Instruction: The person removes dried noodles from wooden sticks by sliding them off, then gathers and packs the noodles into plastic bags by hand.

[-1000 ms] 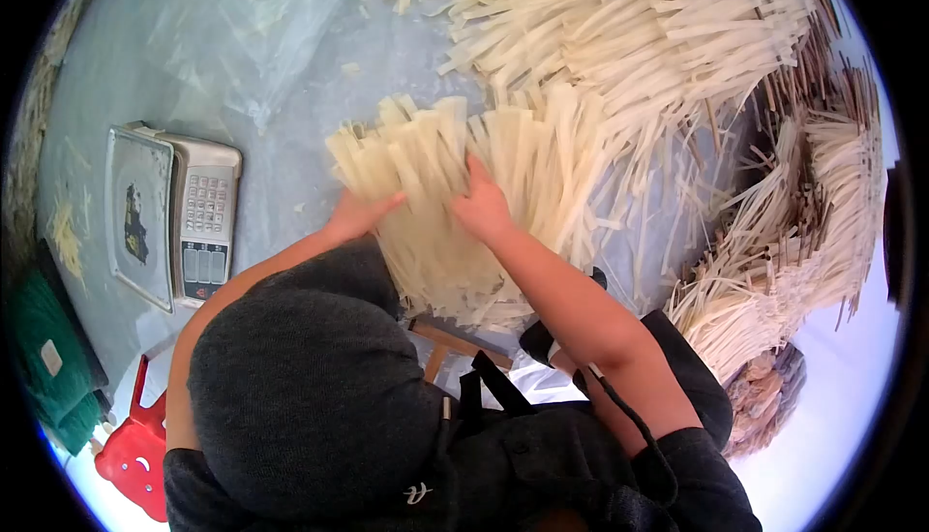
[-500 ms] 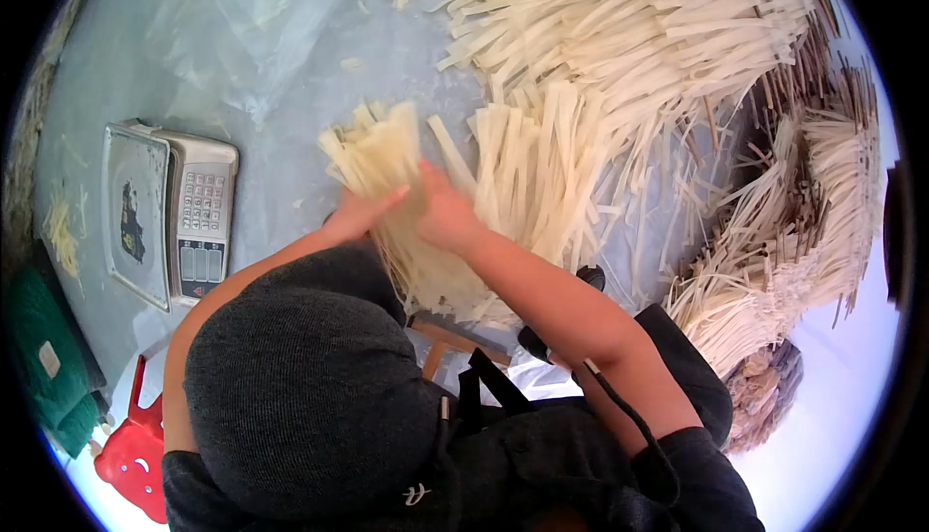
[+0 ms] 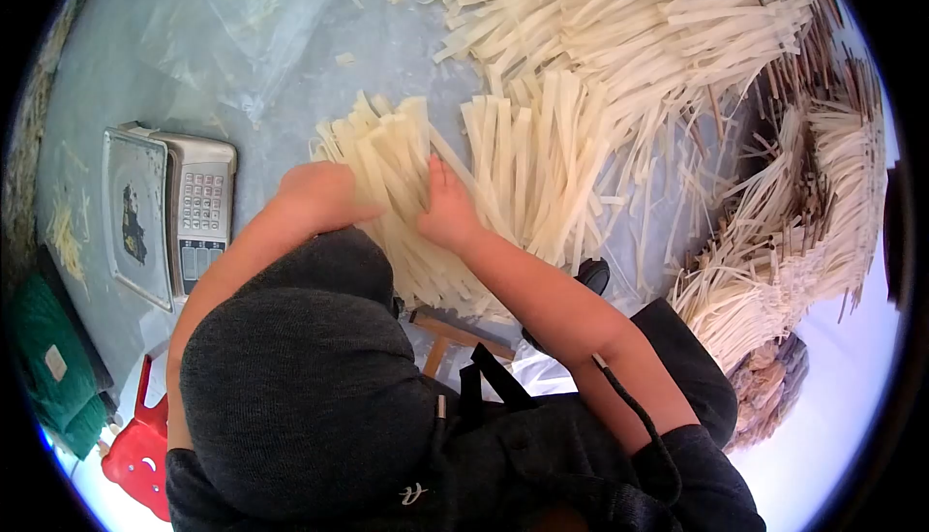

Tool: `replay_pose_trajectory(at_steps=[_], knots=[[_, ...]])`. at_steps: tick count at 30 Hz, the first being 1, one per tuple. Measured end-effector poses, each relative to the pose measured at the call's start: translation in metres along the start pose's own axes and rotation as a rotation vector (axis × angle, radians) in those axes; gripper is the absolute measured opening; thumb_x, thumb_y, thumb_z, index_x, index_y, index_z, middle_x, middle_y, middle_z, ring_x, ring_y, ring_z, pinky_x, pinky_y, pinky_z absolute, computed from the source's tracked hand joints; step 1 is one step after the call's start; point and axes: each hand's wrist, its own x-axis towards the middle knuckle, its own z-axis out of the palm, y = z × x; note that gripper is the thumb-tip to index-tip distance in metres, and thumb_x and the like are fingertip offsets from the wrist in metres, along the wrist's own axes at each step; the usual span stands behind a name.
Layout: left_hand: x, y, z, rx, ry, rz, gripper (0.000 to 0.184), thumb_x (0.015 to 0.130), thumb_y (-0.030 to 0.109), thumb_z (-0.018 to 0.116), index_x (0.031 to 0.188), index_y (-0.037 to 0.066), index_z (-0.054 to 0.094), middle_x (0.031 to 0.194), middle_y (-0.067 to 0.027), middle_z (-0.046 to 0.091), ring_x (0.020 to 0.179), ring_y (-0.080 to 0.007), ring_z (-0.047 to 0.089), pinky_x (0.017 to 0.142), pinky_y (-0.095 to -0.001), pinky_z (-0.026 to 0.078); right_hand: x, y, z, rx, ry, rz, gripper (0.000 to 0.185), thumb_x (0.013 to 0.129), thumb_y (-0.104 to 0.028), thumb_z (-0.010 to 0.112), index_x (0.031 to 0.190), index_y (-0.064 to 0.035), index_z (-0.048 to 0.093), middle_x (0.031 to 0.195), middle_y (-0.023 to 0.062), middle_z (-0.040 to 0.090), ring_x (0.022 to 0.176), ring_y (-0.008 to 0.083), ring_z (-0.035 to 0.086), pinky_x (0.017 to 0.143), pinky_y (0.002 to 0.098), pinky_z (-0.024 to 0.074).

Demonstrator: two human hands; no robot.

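Observation:
A fanned bundle of flat, pale dried noodles (image 3: 392, 159) lies on the grey table in front of me. At its left edge is my left hand (image 3: 324, 193), slightly blurred, the thumb stretched out over the strands and apart from the fingers. My right hand (image 3: 447, 208) rests along the bundle's right side with its fingers extended, touching the edge strands. Close by on the right lies a second bunch of noodles (image 3: 527, 154), roughly parallel to the first.
A large heap of noodles (image 3: 629, 19) covers the far right. More noodles with thin brown sticks (image 3: 774, 232) lie at the right. On the left stands a digital scale (image 3: 201, 198). Clear plastic sheeting (image 3: 242, 19) is at the back, green cloth (image 3: 53, 358) at lower left.
My left hand has moved left, away from my right hand. The bundle has spread wider and lies lower between them. My right hand has shifted slightly, fingers now straighter.

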Motion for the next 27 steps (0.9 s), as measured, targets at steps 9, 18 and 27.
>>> replay_pose_trajectory(at_steps=[9, 18, 27], knots=[[0.099, 0.012, 0.069, 0.06, 0.642, 0.664, 0.031, 0.092, 0.029, 0.051, 0.108, 0.006, 0.065, 0.114, -0.0096, 0.063, 0.11, -0.0285, 0.056, 0.094, -0.0391, 0.043, 0.0, -0.006, -0.008, 0.076, -0.04, 0.031, 0.091, 0.071, -0.014, 0.061, 0.147, 0.0023, 0.015, 0.15, 0.0241, 0.023, 0.138, 0.0375, 0.026, 0.113, 0.0413, 0.026], [0.113, 0.003, 0.101, 0.309, 0.764, 0.674, 0.046, 0.093, 0.028, 0.05, 0.134, 0.007, 0.05, 0.14, -0.0071, 0.046, 0.136, -0.03, 0.031, 0.113, -0.0457, 0.022, -0.019, 0.072, -0.066, 0.116, 0.143, 0.08, 0.08, 0.072, -0.018, 0.061, 0.144, 0.0009, 0.029, 0.146, 0.0226, 0.035, 0.136, 0.0349, 0.034, 0.112, 0.036, 0.0291], [0.101, -0.005, 0.097, 0.266, 0.754, 0.729, 0.047, 0.09, 0.024, 0.053, 0.133, 0.006, 0.05, 0.141, -0.0078, 0.045, 0.135, -0.0299, 0.033, 0.113, -0.0455, 0.022, -0.025, 0.057, -0.084, 0.187, 0.037, 0.145, 0.061, 0.077, -0.012, 0.058, 0.136, -0.0024, 0.045, 0.131, 0.0201, 0.054, 0.118, 0.0311, 0.055, 0.097, 0.0344, 0.0438]])
